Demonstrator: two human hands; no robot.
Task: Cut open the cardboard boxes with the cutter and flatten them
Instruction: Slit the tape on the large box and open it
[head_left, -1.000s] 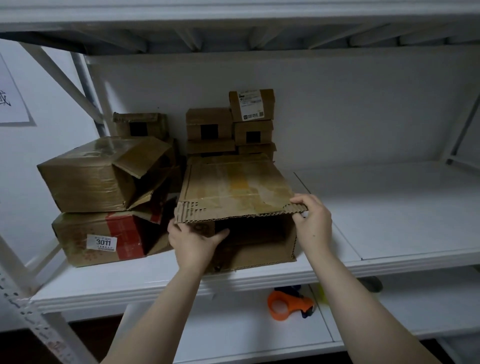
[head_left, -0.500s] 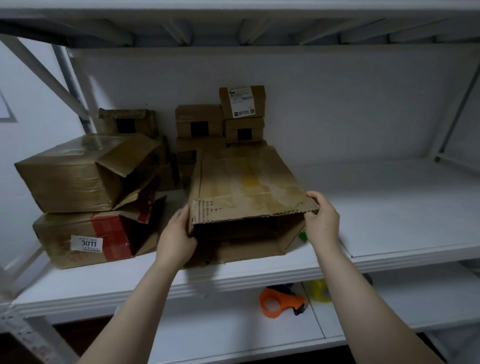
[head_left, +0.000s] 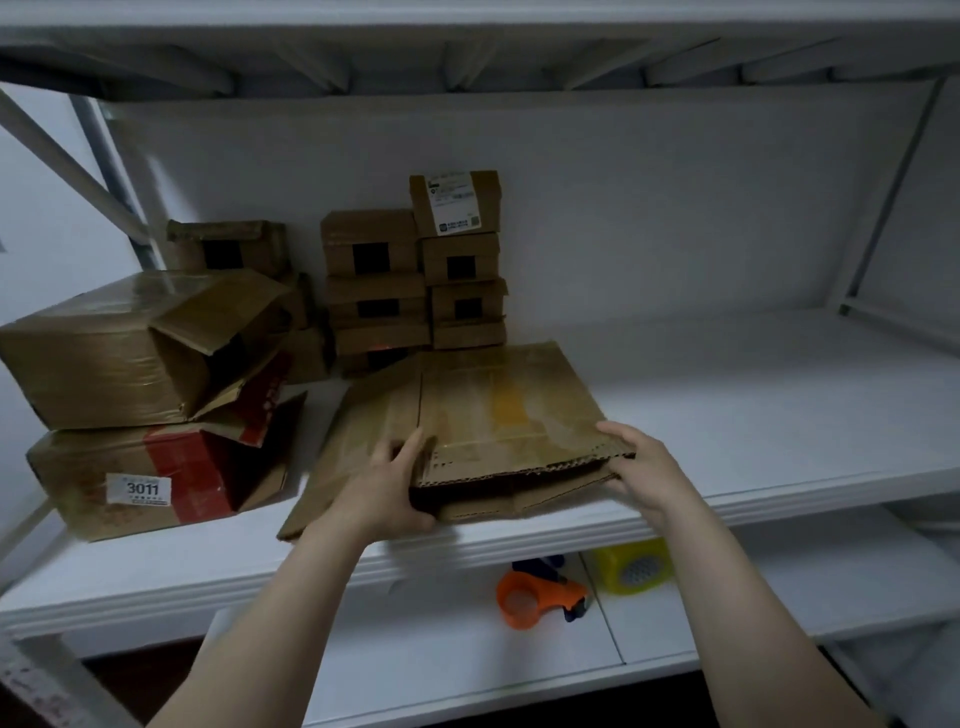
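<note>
**Position of the workpiece.** The cardboard box (head_left: 498, 415) lies on the middle shelf (head_left: 753, 415), at the centre of the frame, close to the shelf's front lip. It is largely collapsed. The top panel slopes low over the base, and a side panel is splayed out flat toward the lower left. A narrow dark gap is visible under the ragged near edge, so flattening is judged incomplete.

**Hand state.** The left hand (head_left: 387, 488) grips the near left corner, with the thumb laid up along the crease and the fingers curled round the lower layers. The right hand (head_left: 641, 467) grips the near right corner, with its fingers curled over the top panel and under the base.

**Governing relation.** The open near edge runs left to right between the two hands, and the body of the box extends away from them toward the back of the shelf. Both hands are in contact, so neither is nearer. Downward pressure on the top panel is judged to be the next requirement.

**Surroundings.** Two larger boxes (head_left: 119, 348) are stacked at the left of the frame. Small boxes (head_left: 410, 280) are piled at the back. An orange tape dispenser (head_left: 540, 592) lies on the lower shelf. No cutter can be identified.
</note>
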